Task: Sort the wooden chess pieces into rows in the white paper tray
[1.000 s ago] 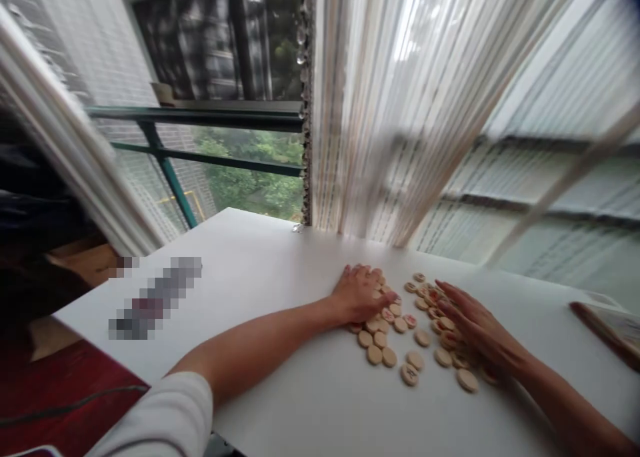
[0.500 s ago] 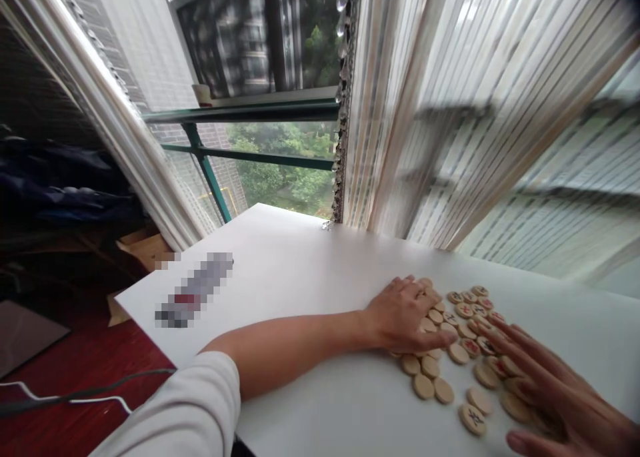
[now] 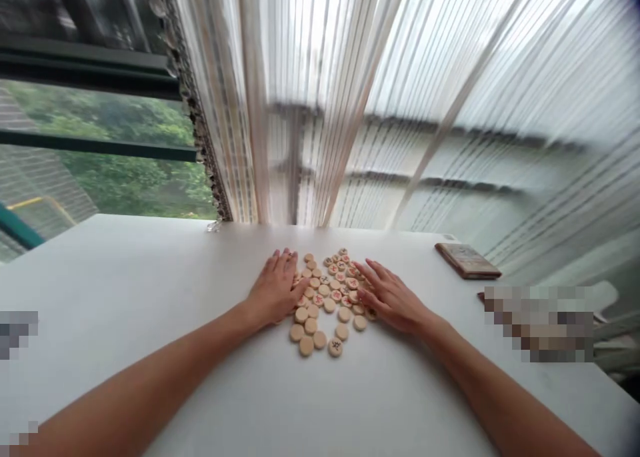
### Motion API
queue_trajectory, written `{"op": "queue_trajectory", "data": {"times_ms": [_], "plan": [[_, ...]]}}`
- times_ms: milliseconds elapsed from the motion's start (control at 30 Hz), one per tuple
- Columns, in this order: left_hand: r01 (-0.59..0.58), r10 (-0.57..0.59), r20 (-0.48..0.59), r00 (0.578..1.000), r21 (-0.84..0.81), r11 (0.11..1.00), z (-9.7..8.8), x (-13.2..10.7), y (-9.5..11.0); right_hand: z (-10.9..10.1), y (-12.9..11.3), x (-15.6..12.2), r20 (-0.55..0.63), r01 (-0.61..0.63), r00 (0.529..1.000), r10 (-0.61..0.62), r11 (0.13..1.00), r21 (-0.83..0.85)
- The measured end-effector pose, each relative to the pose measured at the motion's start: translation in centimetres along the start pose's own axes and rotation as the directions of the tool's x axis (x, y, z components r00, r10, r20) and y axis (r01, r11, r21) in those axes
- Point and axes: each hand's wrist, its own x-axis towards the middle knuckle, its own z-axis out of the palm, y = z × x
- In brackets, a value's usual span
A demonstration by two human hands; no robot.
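Loosely clustered, nothing contained

Discs (image 3: 324, 290): many, round, pale wood; some show red or black characters, others plain faces. Set close together on the white table (image 3: 225, 404), between the hands; looser towards the near side, where a black-marked disc (image 3: 335, 347) lies among the foremost. Risk: pressure on the packed middle could make discs ride over neighbours, tip on edge or roll off; the near ones, with no hand in front, seem likeliest to stray.

Left hand (image 3: 276, 287): palm down along the left flank, thumb apart from fingers, clamped on nothing. Discs partly hidden beside and below it; bearing down while sliding could flip or trap them.

Right hand (image 3: 393, 297): angled along the right flank, fingers apart, gripping nothing; exact contact cannot be told. Discs by its fingers, partly covered, could be overlooked or knocked outward.

Beyond: flat brown item (image 3: 467, 260) to the right, well apart; pixelated object (image 3: 545, 324), nearer. String curtain (image 3: 310, 144) past the far edge, where no raised rim shows to stop a shoved disc.
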Motion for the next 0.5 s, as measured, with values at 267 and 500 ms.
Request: {"op": "queue_trajectory", "data": {"times_ms": [267,500], "plan": [[-0.104,0.103,0.071,0.992,0.004,0.995,0.0,-0.3,1.1,-0.5,-2.9,-0.3,0.040,0.125,0.991,-0.126,0.992,0.027],[-0.280,0.280,0.132,0.951,-0.021,0.960,-0.4,-1.1,2.3,-0.5,-5.3,-0.9,0.076,0.312,0.947,-0.311,0.950,0.010]]}}
